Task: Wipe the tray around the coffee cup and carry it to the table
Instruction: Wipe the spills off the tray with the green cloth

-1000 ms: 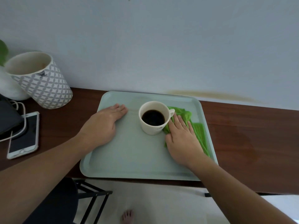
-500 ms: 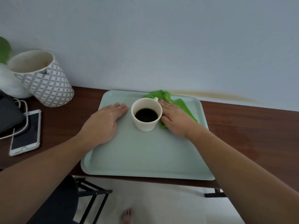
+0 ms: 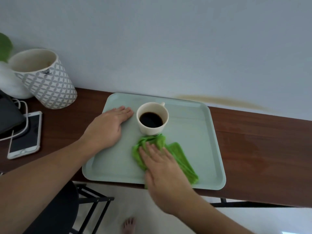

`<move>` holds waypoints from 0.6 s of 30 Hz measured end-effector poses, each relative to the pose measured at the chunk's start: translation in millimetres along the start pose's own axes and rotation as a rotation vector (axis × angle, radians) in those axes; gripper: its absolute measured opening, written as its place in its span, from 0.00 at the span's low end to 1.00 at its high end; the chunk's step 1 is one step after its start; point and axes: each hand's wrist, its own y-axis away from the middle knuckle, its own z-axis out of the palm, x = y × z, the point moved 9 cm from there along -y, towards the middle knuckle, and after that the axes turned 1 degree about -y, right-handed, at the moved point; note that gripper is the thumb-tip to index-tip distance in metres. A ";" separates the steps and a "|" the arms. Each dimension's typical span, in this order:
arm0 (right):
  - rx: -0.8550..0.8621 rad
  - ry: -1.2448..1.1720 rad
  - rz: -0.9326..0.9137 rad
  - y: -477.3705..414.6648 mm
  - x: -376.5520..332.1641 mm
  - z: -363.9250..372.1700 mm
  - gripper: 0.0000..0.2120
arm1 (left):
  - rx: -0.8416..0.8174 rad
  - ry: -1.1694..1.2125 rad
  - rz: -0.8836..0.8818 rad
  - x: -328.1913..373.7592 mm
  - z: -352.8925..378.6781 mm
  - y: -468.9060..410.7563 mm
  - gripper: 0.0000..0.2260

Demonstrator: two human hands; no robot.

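Note:
A pale green tray lies on a dark wooden shelf against the wall. A white cup of black coffee stands in the tray's far middle, handle turned to the wall. My right hand presses flat on a green cloth on the tray's near part, just in front of the cup. The cloth's far edge touches the cup's base. My left hand rests flat, palm down, on the tray's left side, fingertips close to the cup.
A patterned white pot stands at the shelf's left end, with a white phone on a cable and a dark device beside it. The tray's near edge overhangs the shelf's front edge. A black chair and bare toes are below.
My right hand has swept the cloth from the right of the cup, round behind it, then to the near side in front of it. The left hand has stayed put.

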 end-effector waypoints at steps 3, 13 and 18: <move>-0.060 -0.025 -0.162 -16.8 -29.7 17.0 0.29 | 0.010 0.006 0.025 1.0 -1.6 -2.0 0.29; 0.022 -0.044 0.117 40.1 96.2 -39.7 0.29 | 0.011 0.057 0.014 -3.1 -1.6 -0.1 0.29; 0.137 0.068 0.248 -48.1 126.7 -55.3 0.28 | -0.015 0.046 0.022 0.4 -2.7 -1.2 0.27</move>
